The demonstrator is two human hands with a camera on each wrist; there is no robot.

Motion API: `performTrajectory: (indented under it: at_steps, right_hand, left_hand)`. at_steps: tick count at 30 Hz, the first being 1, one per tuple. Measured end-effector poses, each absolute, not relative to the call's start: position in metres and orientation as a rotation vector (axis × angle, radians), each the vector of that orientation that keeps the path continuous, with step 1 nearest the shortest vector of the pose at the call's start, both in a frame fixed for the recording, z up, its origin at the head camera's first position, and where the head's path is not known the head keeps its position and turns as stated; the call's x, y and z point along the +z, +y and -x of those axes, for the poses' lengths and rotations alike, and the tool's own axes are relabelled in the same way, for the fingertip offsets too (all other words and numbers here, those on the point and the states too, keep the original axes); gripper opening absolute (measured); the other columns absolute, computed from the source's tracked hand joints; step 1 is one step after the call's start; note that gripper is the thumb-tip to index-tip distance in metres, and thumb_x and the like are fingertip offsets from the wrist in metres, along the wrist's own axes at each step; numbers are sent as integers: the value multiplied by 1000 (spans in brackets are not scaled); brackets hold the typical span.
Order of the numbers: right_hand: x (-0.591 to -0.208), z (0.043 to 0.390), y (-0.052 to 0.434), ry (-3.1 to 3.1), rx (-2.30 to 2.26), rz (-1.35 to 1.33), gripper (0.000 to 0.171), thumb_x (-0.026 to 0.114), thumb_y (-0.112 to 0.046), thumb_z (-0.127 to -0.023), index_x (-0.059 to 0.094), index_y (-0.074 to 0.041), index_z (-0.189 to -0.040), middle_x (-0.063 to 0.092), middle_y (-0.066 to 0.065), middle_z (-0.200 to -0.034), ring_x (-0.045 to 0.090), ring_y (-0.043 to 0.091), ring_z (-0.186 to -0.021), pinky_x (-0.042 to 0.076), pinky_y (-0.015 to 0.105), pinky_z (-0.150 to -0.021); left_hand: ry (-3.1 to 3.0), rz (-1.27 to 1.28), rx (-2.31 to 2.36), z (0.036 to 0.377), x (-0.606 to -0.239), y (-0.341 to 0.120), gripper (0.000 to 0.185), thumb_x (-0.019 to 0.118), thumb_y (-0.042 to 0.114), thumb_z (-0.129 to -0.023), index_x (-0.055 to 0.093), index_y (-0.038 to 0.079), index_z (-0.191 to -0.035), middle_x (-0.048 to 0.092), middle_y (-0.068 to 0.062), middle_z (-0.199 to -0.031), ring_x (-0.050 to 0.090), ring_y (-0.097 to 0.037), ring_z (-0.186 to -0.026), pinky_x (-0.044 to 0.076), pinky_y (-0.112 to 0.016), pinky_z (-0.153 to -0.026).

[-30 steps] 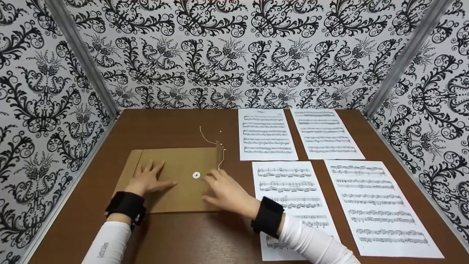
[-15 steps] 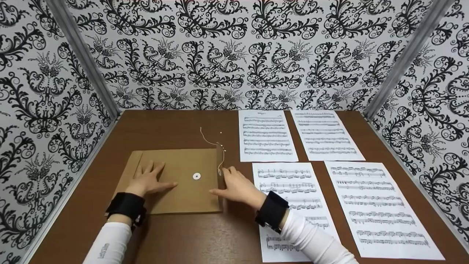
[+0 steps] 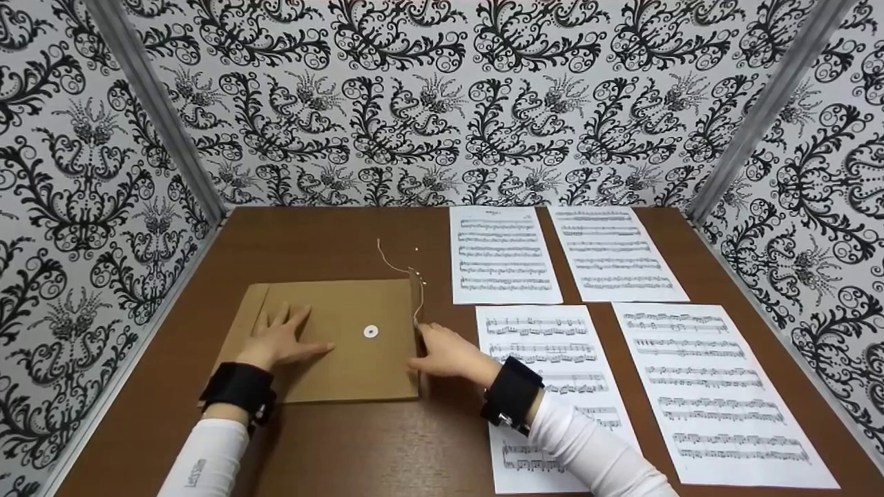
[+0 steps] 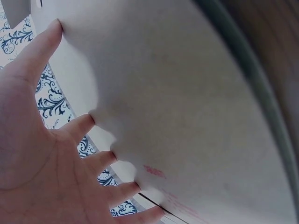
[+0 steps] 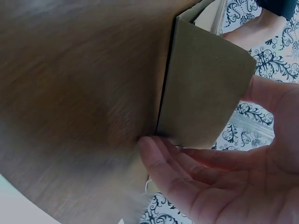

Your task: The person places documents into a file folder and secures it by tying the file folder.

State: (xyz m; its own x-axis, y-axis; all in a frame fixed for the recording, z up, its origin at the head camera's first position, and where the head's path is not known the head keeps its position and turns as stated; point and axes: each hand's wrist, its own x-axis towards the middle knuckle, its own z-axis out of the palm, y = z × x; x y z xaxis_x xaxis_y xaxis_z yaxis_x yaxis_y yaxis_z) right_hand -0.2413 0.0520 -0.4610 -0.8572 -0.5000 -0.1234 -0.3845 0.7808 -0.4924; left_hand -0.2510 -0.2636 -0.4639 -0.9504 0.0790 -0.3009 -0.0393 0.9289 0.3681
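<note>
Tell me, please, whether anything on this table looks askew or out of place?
Little does. The envelope's flap stands up at its right edge, with its string trailing loose on the table. The four music sheets lie in tidy rows.

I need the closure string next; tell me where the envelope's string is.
In the head view, the string trails from the brown envelope's raised flap at its right edge, just above the right hand and left of the sheet music.
</note>
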Motion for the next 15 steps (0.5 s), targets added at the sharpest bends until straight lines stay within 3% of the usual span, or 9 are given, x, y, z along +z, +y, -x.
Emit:
performTrajectory:
  at_steps: [4, 8, 11, 15]
  right_hand:
    - [-461, 246, 55, 2685, -740, 668, 67, 69, -26, -92, 48, 12, -143, 57, 31, -141, 55, 44, -136, 45, 52, -116]
    - [-461, 251, 58, 2639, -808, 662, 69, 69, -23, -92, 45, 15, -144, 57, 33, -141, 55, 44, -134, 46, 53, -114]
    - [-463, 256, 60, 2620, -840, 678, 64, 69, -21, -91, 50, 15, -140, 64, 32, -131, 63, 40, -122, 52, 50, -106]
    - [-465, 262, 63, 2554, -910, 652, 45, 68, -14, -91, 59, 11, -127, 72, 25, -107, 71, 28, -87, 60, 37, -81]
  left_hand:
    - [2769, -36, 543, 251, -463, -264, 108, 65, 70, -86, 20, 9, -164, 2, -35, -168, -2, -68, -149, 15, -83, -115]
    - [2764, -34, 536, 252, -464, -263, 108, 64, 70, -87, 20, 9, -164, 1, -36, -168, -2, -69, -149, 17, -83, -114]
    - [2770, -30, 534, 252, -465, -263, 108, 64, 70, -86, 21, 9, -164, 2, -36, -167, -1, -69, -149, 18, -84, -114]
    - [2781, -33, 539, 253, -467, -263, 109, 64, 71, -85, 22, 9, -163, 4, -36, -167, -1, -69, -149, 17, -84, -114]
